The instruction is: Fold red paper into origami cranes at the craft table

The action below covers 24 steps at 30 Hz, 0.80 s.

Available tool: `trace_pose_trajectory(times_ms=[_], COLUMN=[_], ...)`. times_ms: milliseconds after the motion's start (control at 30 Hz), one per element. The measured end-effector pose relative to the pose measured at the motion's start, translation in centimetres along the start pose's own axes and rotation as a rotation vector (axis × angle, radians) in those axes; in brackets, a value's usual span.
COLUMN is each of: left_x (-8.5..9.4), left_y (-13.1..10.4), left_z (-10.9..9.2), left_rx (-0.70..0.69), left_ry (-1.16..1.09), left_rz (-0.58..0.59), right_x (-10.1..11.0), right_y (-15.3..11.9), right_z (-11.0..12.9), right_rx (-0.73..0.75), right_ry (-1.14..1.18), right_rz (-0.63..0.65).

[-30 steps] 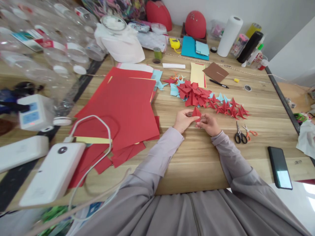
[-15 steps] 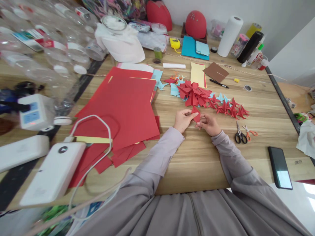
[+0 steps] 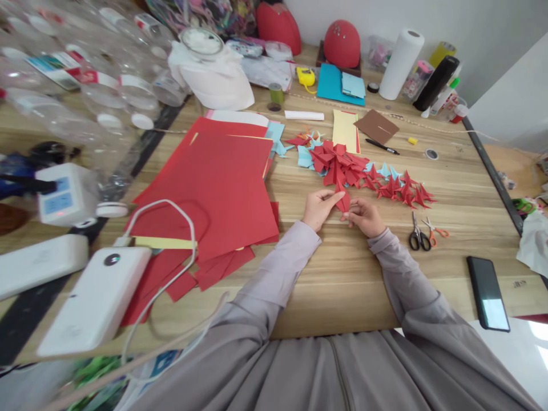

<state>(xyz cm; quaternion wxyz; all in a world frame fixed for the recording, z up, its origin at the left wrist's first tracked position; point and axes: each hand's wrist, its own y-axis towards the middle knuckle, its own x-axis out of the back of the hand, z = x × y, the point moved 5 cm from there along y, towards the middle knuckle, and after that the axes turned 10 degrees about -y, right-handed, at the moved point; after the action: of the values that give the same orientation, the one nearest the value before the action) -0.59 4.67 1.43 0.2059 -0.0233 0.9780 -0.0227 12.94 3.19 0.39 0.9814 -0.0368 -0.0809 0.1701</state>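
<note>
A small folded red paper piece (image 3: 343, 201) is held just above the wooden table, pointed at its top and bottom. My left hand (image 3: 320, 209) pinches its left side, thumb lying across the front. At its lower right edge, my right hand (image 3: 365, 217) grips it between thumb and fingers. Directly behind lies a pile of folded red paper shapes (image 3: 338, 162), with smaller red star-like ones (image 3: 400, 188) trailing to the right and light blue pieces (image 3: 305, 156) among them.
Large red sheets (image 3: 231, 188) lie at the left, beside a white power bank (image 3: 96, 302) with a cable. Black scissors (image 3: 418, 237), orange scissors (image 3: 433, 233) and a phone (image 3: 488, 291) are on the right. Plastic bottles (image 3: 137, 94) crowd the back left.
The red piece now shows more of its front between my hands, its lower point visible. My right hand has shifted very slightly; my left hand keeps its pinch.
</note>
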Motion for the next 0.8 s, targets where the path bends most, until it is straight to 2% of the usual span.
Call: trace_pose_trajectory(times_ms=[133, 267, 500, 800], left_x=[-0.4, -0.1, 0.1, -0.3], left_y=[0.0, 0.1, 0.3, -0.1], left_z=[0.1, 0.3, 0.6, -0.4], left_rx=[-0.011, -0.004, 0.063, -0.034], left_ry=[-0.040, -0.129, -0.198, -0.082], left_rz=[0.069, 0.000, 0.002, 0.046], right_x=[0.1, 0.1, 0.3, 0.3], right_y=[-0.1, -0.1, 0.0, 0.0], right_z=[0.1, 0.3, 0.3, 0.3], right_rx=[-0.003, -0.024, -0.018, -0.002], right_ry=[0.010, 0.012, 0.034, 0.028], right_rz=[-0.009, -0.010, -0.049, -0.038])
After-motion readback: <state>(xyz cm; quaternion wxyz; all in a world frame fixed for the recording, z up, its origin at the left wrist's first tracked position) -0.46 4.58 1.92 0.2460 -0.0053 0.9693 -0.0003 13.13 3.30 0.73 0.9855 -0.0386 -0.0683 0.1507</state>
